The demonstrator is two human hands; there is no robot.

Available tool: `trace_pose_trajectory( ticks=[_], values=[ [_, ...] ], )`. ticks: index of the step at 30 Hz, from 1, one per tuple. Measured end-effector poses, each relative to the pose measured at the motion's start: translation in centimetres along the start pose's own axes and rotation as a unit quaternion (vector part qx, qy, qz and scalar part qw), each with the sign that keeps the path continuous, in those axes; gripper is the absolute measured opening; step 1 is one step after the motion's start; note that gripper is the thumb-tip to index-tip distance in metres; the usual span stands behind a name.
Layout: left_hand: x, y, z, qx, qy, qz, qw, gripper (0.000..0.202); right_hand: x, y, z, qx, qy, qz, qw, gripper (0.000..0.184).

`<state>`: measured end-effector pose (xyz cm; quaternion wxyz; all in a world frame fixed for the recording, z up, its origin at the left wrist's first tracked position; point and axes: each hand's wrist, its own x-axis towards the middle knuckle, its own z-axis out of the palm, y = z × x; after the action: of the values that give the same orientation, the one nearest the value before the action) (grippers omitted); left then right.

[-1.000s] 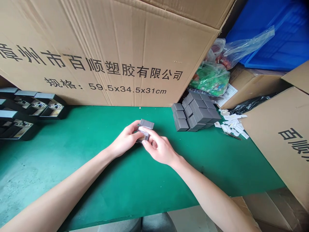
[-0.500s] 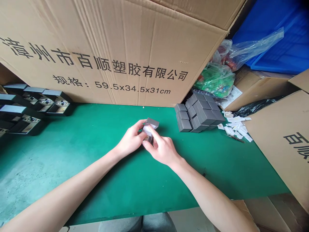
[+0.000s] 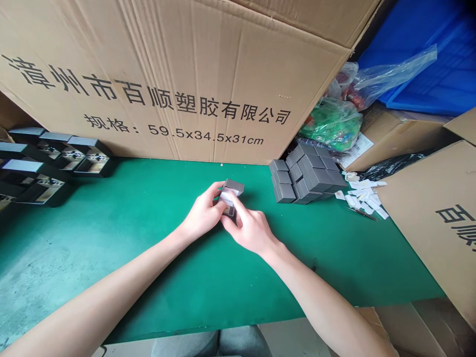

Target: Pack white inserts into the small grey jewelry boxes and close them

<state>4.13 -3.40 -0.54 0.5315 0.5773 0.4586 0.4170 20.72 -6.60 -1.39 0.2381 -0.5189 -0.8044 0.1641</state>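
A small dark grey box (image 3: 235,185) with its lid raised is held between my two hands over the green table. My left hand (image 3: 204,210) wraps around the box's left side, its thumb at the front. My right hand (image 3: 253,225) grips the box from the lower right, with the index finger reaching into it against a white piece (image 3: 229,194) under the lid. Part of the box's inside is hidden by my fingers. To the right, a stack of closed dark grey boxes (image 3: 316,173) stands on the table.
Several open black boxes (image 3: 91,163) stand at the left. A large cardboard carton (image 3: 186,59) walls off the back. White slips (image 3: 366,196) and a thin metal tool (image 3: 361,213) lie at the right, near plastic bags (image 3: 330,124) and a blue crate (image 3: 420,64). Another carton (image 3: 427,198) stands at the right edge.
The box has shifted very slightly upward in my hands. Both hands keep nearly the same hold, and the right index finger stays inside the box.
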Motion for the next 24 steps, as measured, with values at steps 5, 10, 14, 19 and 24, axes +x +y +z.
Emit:
trace_pose_trajectory(
  ticks=[5, 10, 14, 19, 24],
  values=[
    [0.01, -0.56, 0.08, 0.024, 0.014, 0.017, 0.999, 0.05, 0.02, 0.06, 0.35, -0.041, 0.042, 0.003, 0.998, 0.06],
    [-0.06, -0.83, -0.08, 0.052, 0.003, 0.034, 0.998, 0.048, 0.0, -0.45, 0.32, -0.054, 0.048, 0.019, 0.997, 0.059],
    [-0.15, -0.75, -0.17, 0.056, 0.0, 0.031, 0.998, 0.049, -0.02, -0.78, 0.13, -0.072, 0.02, 0.028, 0.997, 0.07],
    [-0.02, -0.71, -0.22, 0.045, 0.003, 0.03, 0.999, 0.049, 0.06, -0.51, 0.13, -0.075, 0.015, 0.021, 0.997, 0.07],
    [-0.11, -0.58, -0.23, 0.078, -0.019, 0.044, 0.996, 0.05, 0.05, -0.28, 0.07, -0.072, 0.003, 0.005, 0.997, 0.067]
  ],
)
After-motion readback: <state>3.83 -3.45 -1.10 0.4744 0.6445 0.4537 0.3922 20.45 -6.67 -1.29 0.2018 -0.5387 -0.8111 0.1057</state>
